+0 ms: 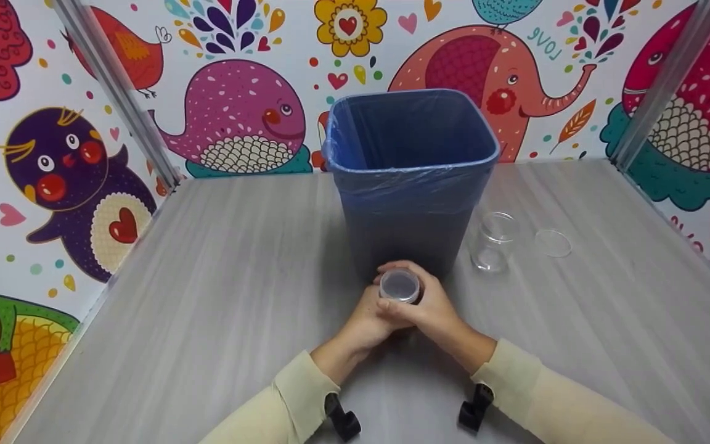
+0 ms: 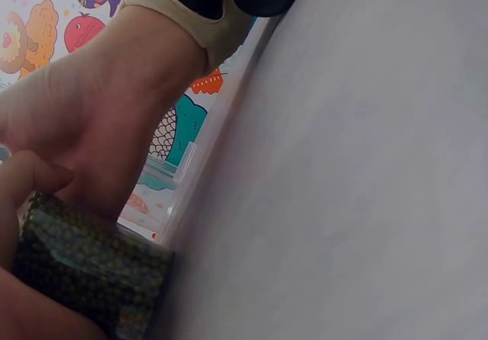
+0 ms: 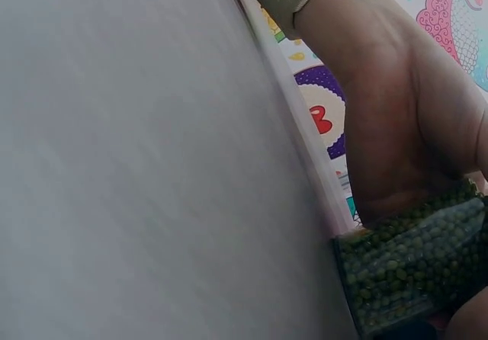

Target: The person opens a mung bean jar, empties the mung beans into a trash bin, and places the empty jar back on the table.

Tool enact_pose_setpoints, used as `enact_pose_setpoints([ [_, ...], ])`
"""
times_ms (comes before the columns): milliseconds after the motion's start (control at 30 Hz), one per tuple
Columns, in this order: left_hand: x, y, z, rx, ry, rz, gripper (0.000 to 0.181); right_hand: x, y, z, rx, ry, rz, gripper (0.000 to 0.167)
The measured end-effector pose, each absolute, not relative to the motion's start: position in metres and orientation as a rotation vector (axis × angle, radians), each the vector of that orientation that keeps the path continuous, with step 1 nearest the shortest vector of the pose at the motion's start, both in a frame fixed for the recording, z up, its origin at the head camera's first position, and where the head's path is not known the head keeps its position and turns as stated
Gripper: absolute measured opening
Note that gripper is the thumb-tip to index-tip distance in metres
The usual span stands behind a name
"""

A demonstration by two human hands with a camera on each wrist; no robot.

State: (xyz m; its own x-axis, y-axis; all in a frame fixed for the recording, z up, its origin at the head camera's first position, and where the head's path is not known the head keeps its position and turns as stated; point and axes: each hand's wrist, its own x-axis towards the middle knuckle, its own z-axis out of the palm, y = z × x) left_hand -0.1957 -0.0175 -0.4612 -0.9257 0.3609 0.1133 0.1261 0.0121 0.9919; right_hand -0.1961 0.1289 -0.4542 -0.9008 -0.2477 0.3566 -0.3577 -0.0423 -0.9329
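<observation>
Both hands hold a clear jar of small green beans [image 1: 399,286] upright, close in front of the blue bin. My left hand [image 1: 364,317] grips the jar's body from the left. From the other side, my right hand [image 1: 438,308] curls its fingers and thumb around the jar near its round top. In the left wrist view, the beans fill the jar [image 2: 95,267] between the hands. The right wrist view shows the jar's [image 3: 415,260] bottom edge close to the table. Hands hide much of the jar in the head view.
A tall blue bin [image 1: 413,203] with a clear plastic liner stands just beyond the hands. Right of it, an empty clear jar [image 1: 490,259] stands near a thin transparent disc [image 1: 553,243] on the grey table [image 1: 238,277]. Cartoon-printed walls [image 1: 244,117] enclose the table.
</observation>
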Motion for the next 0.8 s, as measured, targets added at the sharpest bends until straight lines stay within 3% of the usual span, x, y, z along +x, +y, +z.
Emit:
enact_pose_setpoints([
  [167,-0.1968,-0.0169,-0.4628,0.525,2.149,2.022,0.054,-0.1944,0.1252,-0.4555,0.618,-2.055,2.159,0.068],
  [800,-0.1951,-0.018,-0.4613,0.489,2.109,2.025,0.05,-0.1909,0.1213,-0.4544,0.541,-2.092,2.122,0.055],
])
